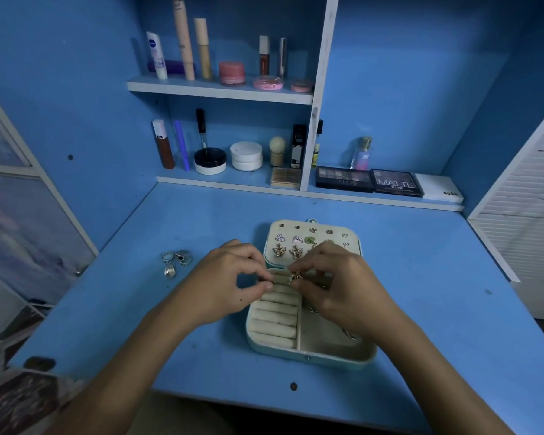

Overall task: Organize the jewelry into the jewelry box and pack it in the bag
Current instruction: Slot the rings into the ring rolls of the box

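A: State the position of the open cream-lined jewelry box with pale teal shell (308, 350).

B: It lies flat on the blue desk (421, 277), near the middle of the front edge, lid folded back toward the rear shelves. The lid panel (311, 241) carries rows of studs and two butterfly earrings. The base holds padded ring rolls (277, 312) on its left side and an open compartment on its right.

A: Left hand (230, 284) pose?

B: Forearm enters from the front edge; fingers curled, thumb and forefinger pinching a small dark ring (270, 282) over the rear ring rolls.

A: Right hand (336, 287)?

B: Arched above the base's right compartment; thumb and forefinger pinch a small gold butterfly earring (296, 275) just beside the left fingertips.

A: Other jewelry?

B: A cluster of silver rings (176, 261) sits on the desk toward the left edge, well apart from the box.
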